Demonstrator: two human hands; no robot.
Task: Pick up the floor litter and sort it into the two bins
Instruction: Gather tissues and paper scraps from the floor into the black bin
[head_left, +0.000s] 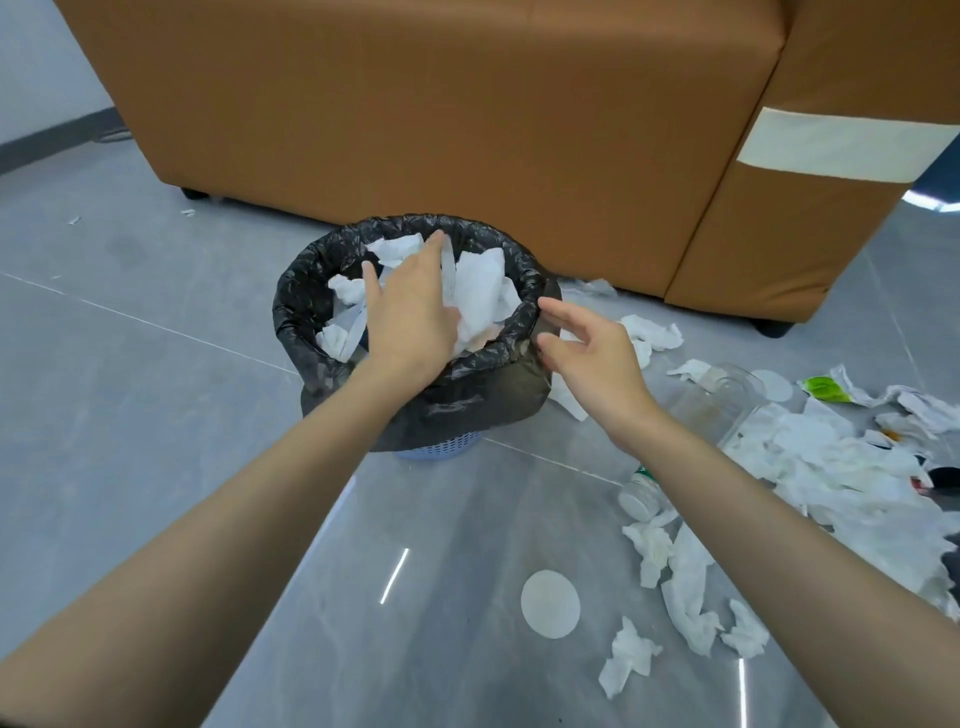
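Under the fingers of your left hand (410, 317) the bin (296, 312) mouth is stuffed with tissues (483, 291), so there's barely any room to go deeper. Just past those fingertips the brown sofa (415, 104) blocks the way forward. Your right hand (592, 358) has its fingertips at the black liner (467, 410) rim; behind that wrist a clear bottle (722, 400) and heaped paper litter (831, 467) crowd the way back. Left of your left fingers, the floor (130, 364) lies open.
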